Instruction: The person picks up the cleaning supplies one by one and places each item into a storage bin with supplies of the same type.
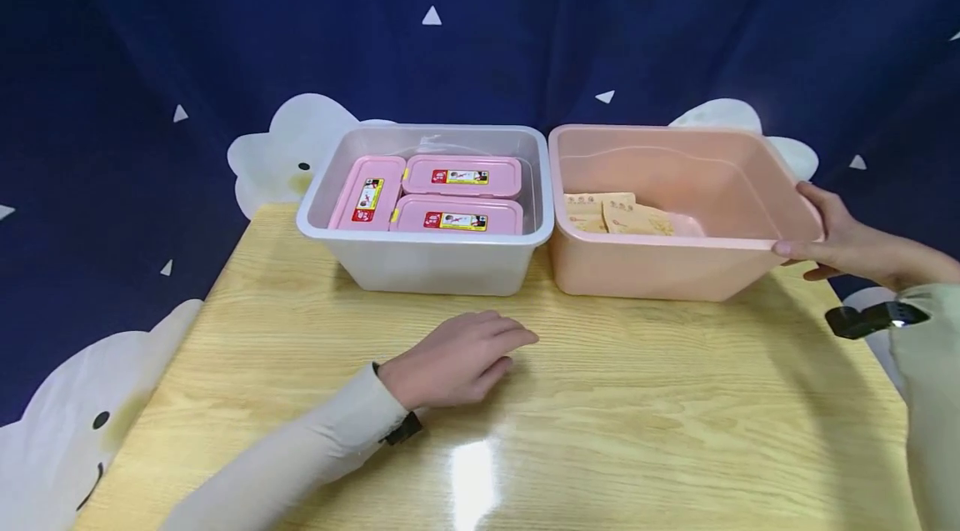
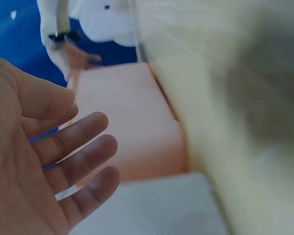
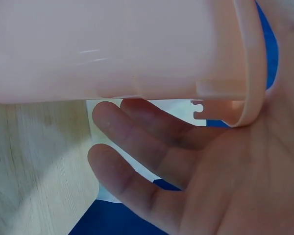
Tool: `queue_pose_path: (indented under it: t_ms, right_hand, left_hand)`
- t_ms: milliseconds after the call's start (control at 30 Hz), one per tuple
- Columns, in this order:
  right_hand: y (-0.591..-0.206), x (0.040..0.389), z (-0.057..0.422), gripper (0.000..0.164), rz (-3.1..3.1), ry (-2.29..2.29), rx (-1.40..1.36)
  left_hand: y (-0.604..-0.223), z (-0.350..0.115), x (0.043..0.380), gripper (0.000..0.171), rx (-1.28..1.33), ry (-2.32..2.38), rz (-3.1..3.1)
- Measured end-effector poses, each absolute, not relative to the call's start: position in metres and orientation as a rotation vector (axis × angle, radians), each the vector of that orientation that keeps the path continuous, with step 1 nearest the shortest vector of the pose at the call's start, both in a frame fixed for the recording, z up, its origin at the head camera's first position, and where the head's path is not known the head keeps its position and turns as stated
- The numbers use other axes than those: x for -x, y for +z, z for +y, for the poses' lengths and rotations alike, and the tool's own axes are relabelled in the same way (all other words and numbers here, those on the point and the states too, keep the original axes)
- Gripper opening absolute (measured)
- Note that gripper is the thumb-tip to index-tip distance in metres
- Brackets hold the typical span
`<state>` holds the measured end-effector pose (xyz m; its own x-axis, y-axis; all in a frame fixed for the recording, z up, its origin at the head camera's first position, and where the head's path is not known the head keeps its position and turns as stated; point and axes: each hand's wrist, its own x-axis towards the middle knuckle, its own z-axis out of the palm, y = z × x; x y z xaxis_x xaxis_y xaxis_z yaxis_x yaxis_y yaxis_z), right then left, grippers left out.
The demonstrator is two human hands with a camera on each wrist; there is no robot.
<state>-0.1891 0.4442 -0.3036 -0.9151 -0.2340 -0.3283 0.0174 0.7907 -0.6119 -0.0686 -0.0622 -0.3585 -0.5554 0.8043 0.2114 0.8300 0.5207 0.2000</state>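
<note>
A peach-pink plastic bin (image 1: pixel 637 268) stands at the back right of the wooden table. At its right front corner, my right hand (image 1: pixel 855 243) grips the rim; the thumb lies along the front edge. Lower fingers (image 3: pixel 132 137) extend under the rim, beside the bin's outer wall, in the right wrist view. Inside lie several beige printed packets (image 1: pixel 637 218). My left hand (image 1: pixel 461 360) is over the table in front of the bins, holding nothing, its fingers loosely bent. Left of the pink bin stands a grey-white bin (image 1: pixel 442 268) with three pink lidded boxes (image 1: pixel 461 177).
The wooden table (image 1: pixel 637 423) stretches in front of both bins. Behind it hangs a dark blue curtain (image 1: pixel 495 72) with white triangles and cloud figures. The two bins stand side by side, their rims close together. Black bands (image 1: pixel 873 318) sit on both wrists.
</note>
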Motion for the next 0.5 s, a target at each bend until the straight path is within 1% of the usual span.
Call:
queue_pose_path:
  t_ms: [100,233,500]
  right_hand:
    - [-0.306,0.19,0.447,0.107,2.629,-0.889,0.146]
    - [-0.308,0.192,0.448,0.106,2.653,-0.866,0.139]
    - [-0.303,0.21,0.452,0.103,2.65,-0.835,0.158]
  left_hand:
    - [-0.37,-0.081,0.065,0.035,1.329,-0.527,-2.734]
    - [-0.374,-0.097,0.064,0.035,1.202,-0.586,-2.81]
    - [-0.352,-0.121,0.075,0.037,0.992,-0.662,-2.794]
